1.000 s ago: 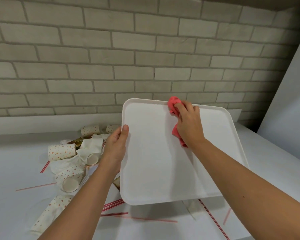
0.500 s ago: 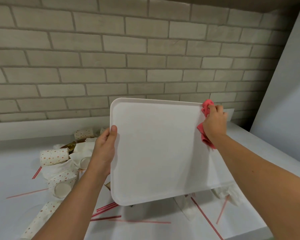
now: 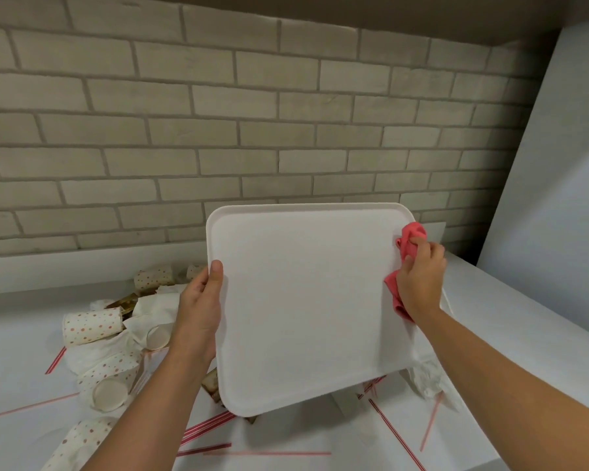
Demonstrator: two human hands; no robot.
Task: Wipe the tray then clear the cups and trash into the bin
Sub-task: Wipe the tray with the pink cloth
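A white tray [image 3: 303,300] is held tilted up above the white counter, its face toward me. My left hand [image 3: 201,300] grips its left edge, thumb on the face. My right hand [image 3: 420,277] grips a crumpled red cloth [image 3: 408,243] and presses it against the tray's right edge near the top corner. Dotted paper cups [image 3: 91,324] lie on their sides in a heap with crumpled white napkins [image 3: 157,307] at the left. No bin is in view.
Red-striped straws [image 3: 204,428] lie scattered on the counter [image 3: 507,334] under and around the tray. A crumpled wrapper [image 3: 425,379] lies below the tray's right corner. A brick wall stands behind, and a white panel [image 3: 558,198] leans at the right.
My right hand has slid the red cloth from the top middle of the tray to its right edge, then slightly down. The tray stays held up by my left hand.
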